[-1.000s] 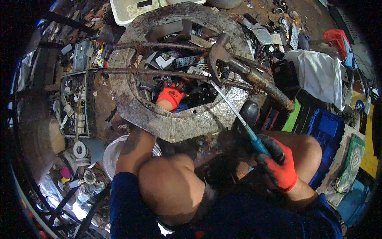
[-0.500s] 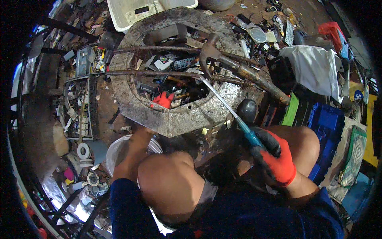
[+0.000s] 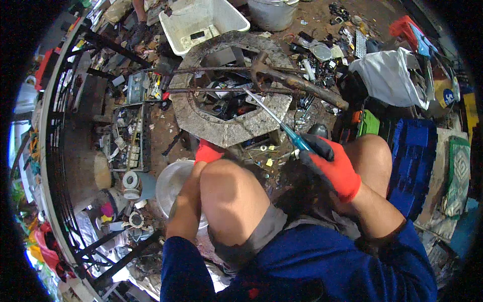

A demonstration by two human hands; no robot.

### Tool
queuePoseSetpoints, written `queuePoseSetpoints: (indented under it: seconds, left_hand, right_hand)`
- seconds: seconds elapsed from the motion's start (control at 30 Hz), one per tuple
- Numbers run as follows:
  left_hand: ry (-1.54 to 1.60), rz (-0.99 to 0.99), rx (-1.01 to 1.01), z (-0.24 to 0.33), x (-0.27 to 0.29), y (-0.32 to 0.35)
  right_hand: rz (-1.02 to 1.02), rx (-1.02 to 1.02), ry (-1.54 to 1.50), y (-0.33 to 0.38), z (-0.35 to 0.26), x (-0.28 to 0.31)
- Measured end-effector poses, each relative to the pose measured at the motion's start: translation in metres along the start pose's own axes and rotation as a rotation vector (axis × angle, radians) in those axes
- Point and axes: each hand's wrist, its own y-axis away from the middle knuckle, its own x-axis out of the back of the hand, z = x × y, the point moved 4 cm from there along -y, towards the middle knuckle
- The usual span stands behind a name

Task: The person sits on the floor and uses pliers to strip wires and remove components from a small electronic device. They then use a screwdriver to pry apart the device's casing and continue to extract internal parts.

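In a red and black glove, my right hand (image 3: 334,168) is closed round the teal handle of a long screwdriver (image 3: 274,116). Its metal shaft points up and left over an octagonal stone-like ring (image 3: 211,126). My left hand (image 3: 208,151), in a red glove, is low at the ring's near edge, beside my knee; its fingers are hidden. Two rusty bars (image 3: 226,90) cross the ring, and a hammer (image 3: 302,83) with a thick worn handle rests over them. Inside the ring's opening lie mixed scrap parts (image 3: 229,104), dark and hard to tell apart.
A white bucket (image 3: 168,186) stands beside my left forearm. Beyond the ring are a white tub (image 3: 201,22) and a metal pot (image 3: 274,15). Parts trays (image 3: 128,143) lie left, blue crates (image 3: 410,166) right. Another person's leg (image 3: 140,11) shows at far left.
My left hand has come out of the ring's opening, down to its near edge by the bucket. The view has shifted; my right hand still holds the screwdriver.
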Motion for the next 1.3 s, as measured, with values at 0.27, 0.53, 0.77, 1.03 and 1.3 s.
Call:
queuePoseSetpoints:
  seconds: [0.27,0.53,0.77,1.03,1.3]
  left_hand:
    - [0.231,0.331,-0.033,0.014,0.076,0.082]
    - [0.320,0.739,-0.442,0.036,0.194,0.158]
    - [0.262,0.828,-0.622,0.116,0.240,0.167]
    - [0.173,0.505,-0.632,0.180,0.131,0.116]
    - [-0.136,0.335,-0.505,0.182,0.107,0.102]
  right_hand:
    - [0.027,0.002,-0.100,0.012,0.011,0.006]
    - [-0.042,0.117,-0.229,0.020,0.014,0.004]
    - [-0.224,0.007,-0.344,-0.005,-0.061,-0.032]
    - [0.110,0.183,0.049,-0.072,0.018,-0.033]
    - [0.221,0.111,0.201,-0.086,0.056,-0.023]
